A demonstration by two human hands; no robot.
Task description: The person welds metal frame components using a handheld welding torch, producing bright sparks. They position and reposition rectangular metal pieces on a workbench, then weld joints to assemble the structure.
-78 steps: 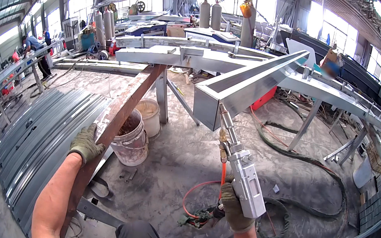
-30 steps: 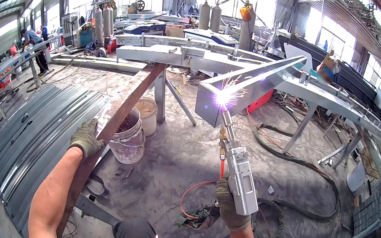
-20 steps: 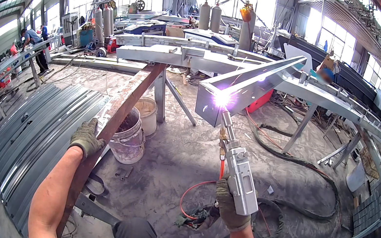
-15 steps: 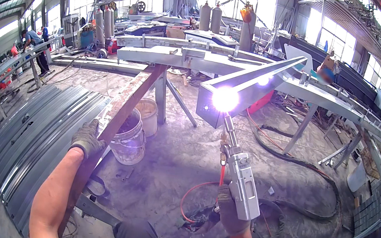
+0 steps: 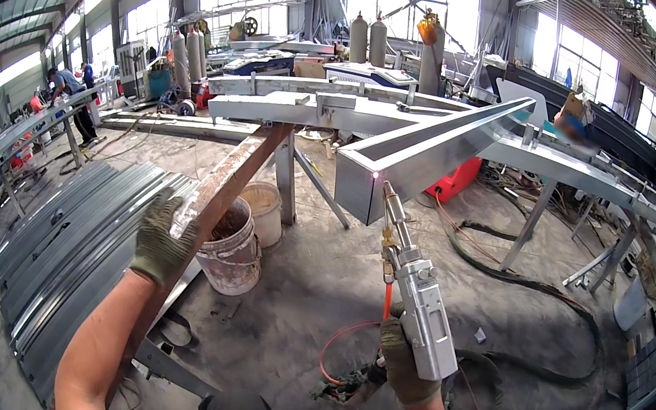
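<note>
My right hand (image 5: 404, 367), in a green work glove, grips a silver handheld welding gun (image 5: 416, 295). Its nozzle tip touches the near end face of a long grey steel box beam (image 5: 429, 151), where a small red glow shows. My left hand (image 5: 162, 240), also gloved, rests on a rusty brown steel bar (image 5: 230, 182) that slopes up toward the beam frame. An orange hose (image 5: 341, 347) runs from the gun down to the floor.
Two dirty white buckets (image 5: 242, 239) stand under the rusty bar. Corrugated grey sheets (image 5: 76, 244) lie stacked at the left. Black hoses (image 5: 550, 306) coil on the concrete at the right. Gas cylinders (image 5: 368, 40) stand at the back. People work at far left (image 5: 66, 85).
The bright welding arc at the beam's end has gone out, leaving only a faint red glow. The gun and both hands have stayed almost still.
</note>
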